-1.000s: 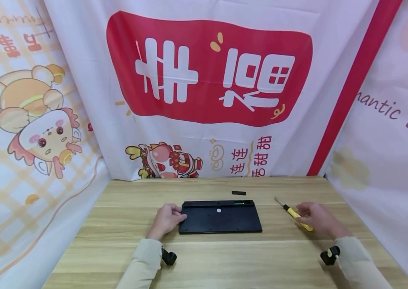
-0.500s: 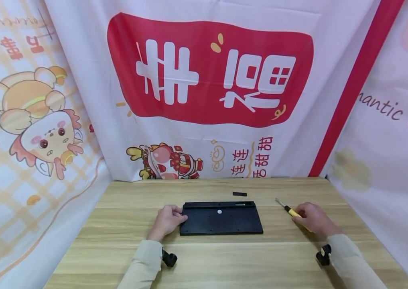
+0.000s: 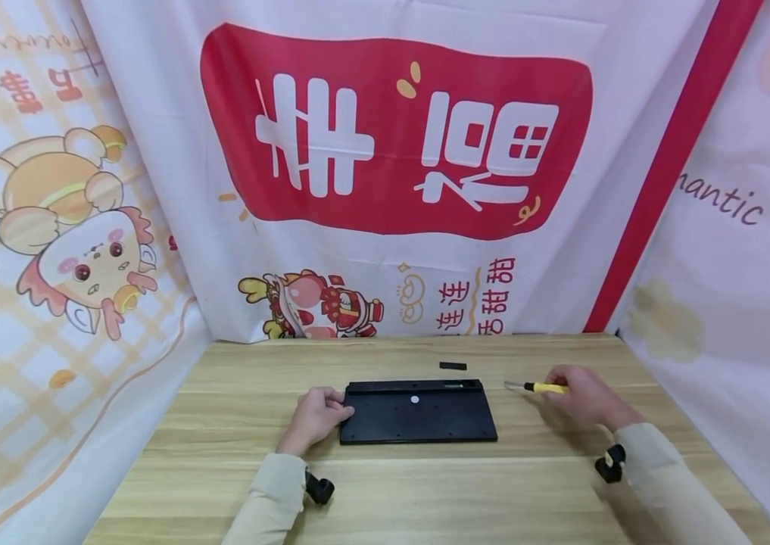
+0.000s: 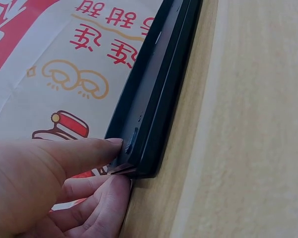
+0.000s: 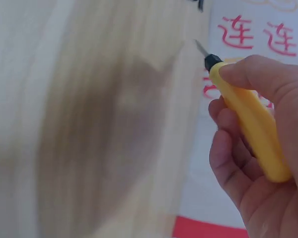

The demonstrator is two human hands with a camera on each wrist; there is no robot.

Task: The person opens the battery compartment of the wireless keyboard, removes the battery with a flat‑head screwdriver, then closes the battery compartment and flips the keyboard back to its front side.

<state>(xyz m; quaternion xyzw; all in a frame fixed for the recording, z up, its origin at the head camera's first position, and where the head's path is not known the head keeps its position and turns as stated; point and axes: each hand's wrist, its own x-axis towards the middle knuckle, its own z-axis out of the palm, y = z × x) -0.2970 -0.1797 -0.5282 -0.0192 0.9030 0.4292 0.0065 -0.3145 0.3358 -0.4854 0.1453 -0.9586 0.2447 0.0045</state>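
Note:
A black keyboard (image 3: 419,420) lies with its underside up on the wooden table, a small battery slot at its top right. My left hand (image 3: 316,416) grips its left end; in the left wrist view the thumb lies on the underside of the keyboard (image 4: 149,114) and the fingers are bent beneath its corner. My right hand (image 3: 582,395) holds a yellow-handled screwdriver (image 5: 251,124) raised over the table, its metal shaft pointing left toward the keyboard. The thumb presses along the handle while the fingers curl round it.
Behind the keyboard lies a small black strip, like a battery cover (image 3: 453,365). The wooden table (image 3: 425,492) meets a printed cloth (image 3: 391,257) at its back, with more cloth hanging at both sides. Each wrist carries a small black camera.
My right hand has picked up the screwdriver from the table, and its shaft has swung to point left. My left hand and the keyboard have stayed in place.

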